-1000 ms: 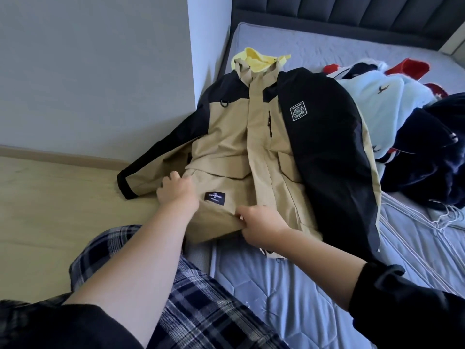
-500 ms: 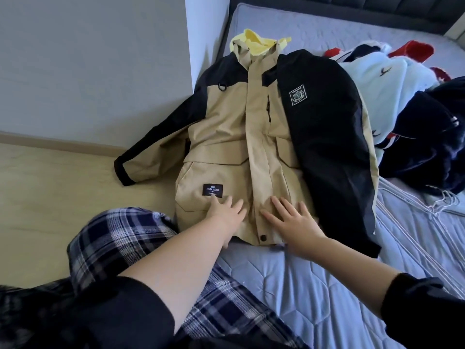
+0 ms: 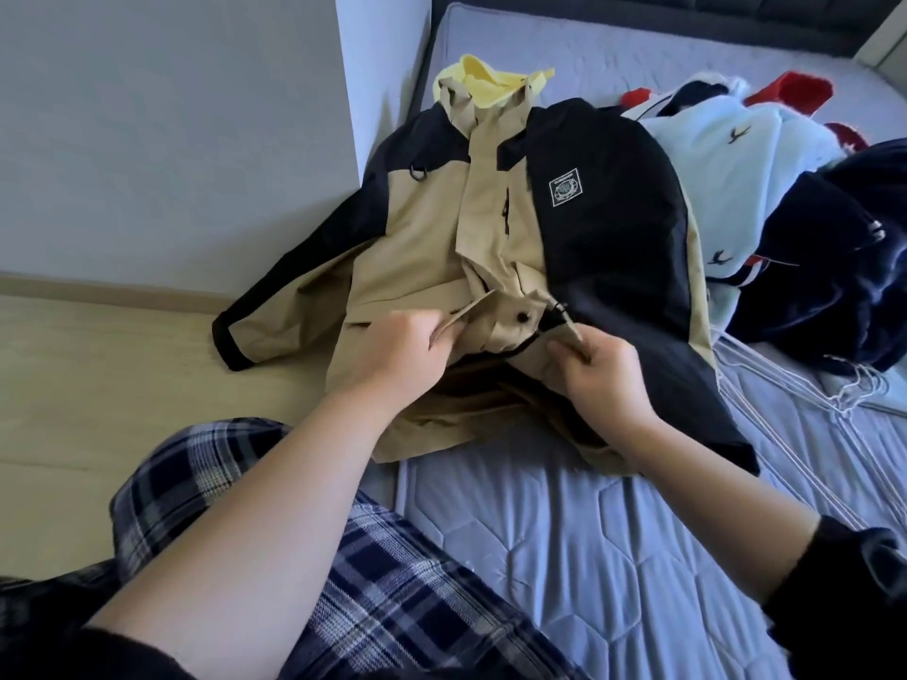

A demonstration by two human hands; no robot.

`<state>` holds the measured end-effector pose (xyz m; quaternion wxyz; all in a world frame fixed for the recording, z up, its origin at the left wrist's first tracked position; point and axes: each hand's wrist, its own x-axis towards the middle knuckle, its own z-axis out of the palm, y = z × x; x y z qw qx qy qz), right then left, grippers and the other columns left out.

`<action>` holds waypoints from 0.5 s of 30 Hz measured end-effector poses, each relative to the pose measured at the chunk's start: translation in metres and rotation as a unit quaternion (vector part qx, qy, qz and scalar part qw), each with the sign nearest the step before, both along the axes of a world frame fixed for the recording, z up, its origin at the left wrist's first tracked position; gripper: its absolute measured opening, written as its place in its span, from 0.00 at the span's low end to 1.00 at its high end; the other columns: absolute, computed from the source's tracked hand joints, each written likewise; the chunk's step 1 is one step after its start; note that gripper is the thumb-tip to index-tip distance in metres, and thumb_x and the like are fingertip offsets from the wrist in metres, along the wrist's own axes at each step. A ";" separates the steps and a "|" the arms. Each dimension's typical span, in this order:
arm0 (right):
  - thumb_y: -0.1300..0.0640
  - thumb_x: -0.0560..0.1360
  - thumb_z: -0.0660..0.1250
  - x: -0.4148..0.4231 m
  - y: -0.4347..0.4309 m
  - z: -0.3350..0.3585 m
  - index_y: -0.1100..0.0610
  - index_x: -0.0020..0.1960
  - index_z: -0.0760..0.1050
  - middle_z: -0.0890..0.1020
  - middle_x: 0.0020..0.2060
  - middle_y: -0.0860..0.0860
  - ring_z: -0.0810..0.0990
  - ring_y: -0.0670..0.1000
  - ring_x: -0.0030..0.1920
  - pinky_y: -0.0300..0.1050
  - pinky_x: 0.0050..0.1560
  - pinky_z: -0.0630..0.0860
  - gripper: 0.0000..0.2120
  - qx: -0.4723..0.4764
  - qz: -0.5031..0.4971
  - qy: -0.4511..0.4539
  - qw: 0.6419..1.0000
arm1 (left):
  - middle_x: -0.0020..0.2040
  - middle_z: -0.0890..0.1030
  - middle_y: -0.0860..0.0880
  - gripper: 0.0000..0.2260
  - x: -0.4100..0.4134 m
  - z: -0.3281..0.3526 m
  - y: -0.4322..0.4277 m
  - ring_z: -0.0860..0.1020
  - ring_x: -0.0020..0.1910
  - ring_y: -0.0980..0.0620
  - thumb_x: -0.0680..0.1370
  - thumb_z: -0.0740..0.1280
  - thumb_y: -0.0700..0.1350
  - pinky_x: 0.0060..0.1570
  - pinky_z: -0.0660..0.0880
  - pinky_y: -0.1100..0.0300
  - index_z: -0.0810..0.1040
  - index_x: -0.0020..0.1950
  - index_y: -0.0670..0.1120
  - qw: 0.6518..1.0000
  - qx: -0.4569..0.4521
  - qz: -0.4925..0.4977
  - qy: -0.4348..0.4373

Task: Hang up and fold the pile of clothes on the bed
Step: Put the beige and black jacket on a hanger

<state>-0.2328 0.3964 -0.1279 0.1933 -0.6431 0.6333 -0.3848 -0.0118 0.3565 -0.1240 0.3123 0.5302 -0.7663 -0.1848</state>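
A tan and black jacket [image 3: 427, 247] with a yellow hood lies front-up on the left edge of the bed [image 3: 564, 522]. Its right sleeve is folded across the chest and its left sleeve hangs off the bed toward the floor. My left hand [image 3: 402, 350] pinches the tan hem on the left, and my right hand [image 3: 599, 365] pinches it on the right. The hem is lifted and folded up over the lower front, with a black snap showing between my hands. A pile of clothes [image 3: 795, 213] in light blue, navy and red lies to the right.
Several white wire hangers [image 3: 849, 390] lie on the bed beside the pile. A grey wall corner [image 3: 343, 139] stands just left of the jacket, above the wooden floor [image 3: 98, 385]. My plaid trouser leg [image 3: 294, 557] is at the bed's edge. A dark headboard runs along the top.
My hands were pressing flat on the jacket's lower front half a second ago. Now both grip the hem and have folded it upward toward the chest.
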 end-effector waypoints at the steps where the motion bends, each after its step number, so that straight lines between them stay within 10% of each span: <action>1: 0.62 0.73 0.66 -0.001 0.003 -0.006 0.57 0.36 0.74 0.79 0.31 0.49 0.79 0.49 0.36 0.43 0.37 0.74 0.07 0.031 0.028 0.074 0.996 | 0.27 0.69 0.52 0.18 0.001 -0.005 -0.003 0.68 0.31 0.46 0.78 0.65 0.49 0.29 0.59 0.56 0.66 0.29 0.48 0.996 0.046 -0.026 -0.066; 4: 0.61 0.73 0.66 -0.005 0.012 -0.032 0.57 0.35 0.68 0.76 0.29 0.53 0.74 0.61 0.36 0.51 0.36 0.69 0.10 0.143 0.022 0.191 0.971 | 0.34 0.75 0.53 0.11 0.002 -0.019 -0.008 0.74 0.38 0.49 0.75 0.68 0.52 0.35 0.68 0.57 0.76 0.36 0.49 0.961 0.151 -0.091 -0.213; 9: 0.62 0.73 0.61 0.001 0.007 -0.041 0.59 0.37 0.68 0.76 0.30 0.53 0.74 0.59 0.34 0.48 0.31 0.64 0.07 0.078 -0.127 0.070 0.986 | 0.43 0.73 0.51 0.06 0.013 -0.027 -0.004 0.77 0.47 0.45 0.71 0.68 0.44 0.36 0.68 0.58 0.76 0.47 0.50 0.916 0.209 -0.096 -0.330; 11: 0.62 0.71 0.62 0.008 -0.003 -0.036 0.57 0.41 0.70 0.78 0.37 0.52 0.75 0.58 0.40 0.46 0.36 0.66 0.02 0.111 -0.048 0.140 0.983 | 0.52 0.73 0.45 0.12 0.028 -0.034 -0.001 0.75 0.53 0.42 0.73 0.64 0.41 0.44 0.73 0.54 0.75 0.55 0.47 0.873 0.262 -0.083 -0.403; 15: 0.63 0.65 0.67 0.032 -0.009 -0.032 0.53 0.68 0.65 0.69 0.65 0.52 0.66 0.56 0.65 0.48 0.63 0.68 0.33 0.100 0.240 0.335 0.906 | 0.60 0.74 0.42 0.11 0.059 -0.051 0.003 0.75 0.55 0.41 0.74 0.64 0.41 0.55 0.75 0.49 0.75 0.57 0.44 0.890 0.284 0.015 -0.356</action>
